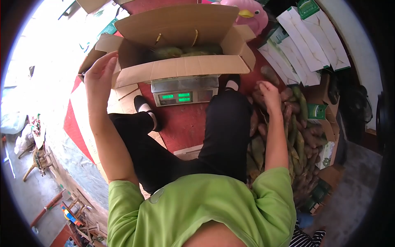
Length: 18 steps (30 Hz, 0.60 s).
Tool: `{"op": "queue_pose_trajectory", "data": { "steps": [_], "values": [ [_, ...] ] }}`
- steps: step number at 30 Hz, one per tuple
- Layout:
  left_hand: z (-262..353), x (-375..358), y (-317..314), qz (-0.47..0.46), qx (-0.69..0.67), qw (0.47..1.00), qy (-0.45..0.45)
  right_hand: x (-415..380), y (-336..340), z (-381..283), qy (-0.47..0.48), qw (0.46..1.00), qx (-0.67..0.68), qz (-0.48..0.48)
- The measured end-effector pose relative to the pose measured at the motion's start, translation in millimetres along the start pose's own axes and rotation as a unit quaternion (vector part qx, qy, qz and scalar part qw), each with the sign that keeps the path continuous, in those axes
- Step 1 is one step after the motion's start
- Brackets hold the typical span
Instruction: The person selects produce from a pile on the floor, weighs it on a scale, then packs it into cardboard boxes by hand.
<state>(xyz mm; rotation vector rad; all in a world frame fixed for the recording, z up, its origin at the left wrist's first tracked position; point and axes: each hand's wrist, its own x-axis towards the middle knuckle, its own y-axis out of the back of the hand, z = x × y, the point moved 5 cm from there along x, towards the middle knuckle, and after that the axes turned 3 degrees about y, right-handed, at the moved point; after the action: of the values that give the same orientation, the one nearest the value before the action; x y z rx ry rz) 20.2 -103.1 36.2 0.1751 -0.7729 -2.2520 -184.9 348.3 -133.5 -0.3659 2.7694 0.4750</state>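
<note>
An open cardboard box [181,69] rests on a digital scale [187,97] with lit green digits. Inside it lie long green pieces of produce [168,52], partly hidden by the front flap. My left hand [101,71] is at the box's left front corner, its fingers closed against the cardboard edge. Over on the right, my right hand [270,95] hangs above a heap of long green and reddish-brown produce [294,136], some of it apparently in clear film. Its fingers are curled, and I cannot see whether anything is in them.
White folded cartons [304,39] lean at the upper right. A pink inflatable with a yellow beak [249,16] sits behind the box. Beside the heap stands a carton with green labels [325,113]. My legs straddle the red floor covering [185,123]. Wooden stools [78,214] are at lower left.
</note>
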Motion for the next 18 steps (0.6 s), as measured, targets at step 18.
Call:
{"op": "queue_pose_trajectory", "data": {
  "steps": [18],
  "values": [
    [-189.5, -27.6, 32.4, 0.080, -0.278, 0.913, 0.288, 59.7, -47.3, 71.2, -0.021, 0.986, -0.062, -0.153]
  ]
}}
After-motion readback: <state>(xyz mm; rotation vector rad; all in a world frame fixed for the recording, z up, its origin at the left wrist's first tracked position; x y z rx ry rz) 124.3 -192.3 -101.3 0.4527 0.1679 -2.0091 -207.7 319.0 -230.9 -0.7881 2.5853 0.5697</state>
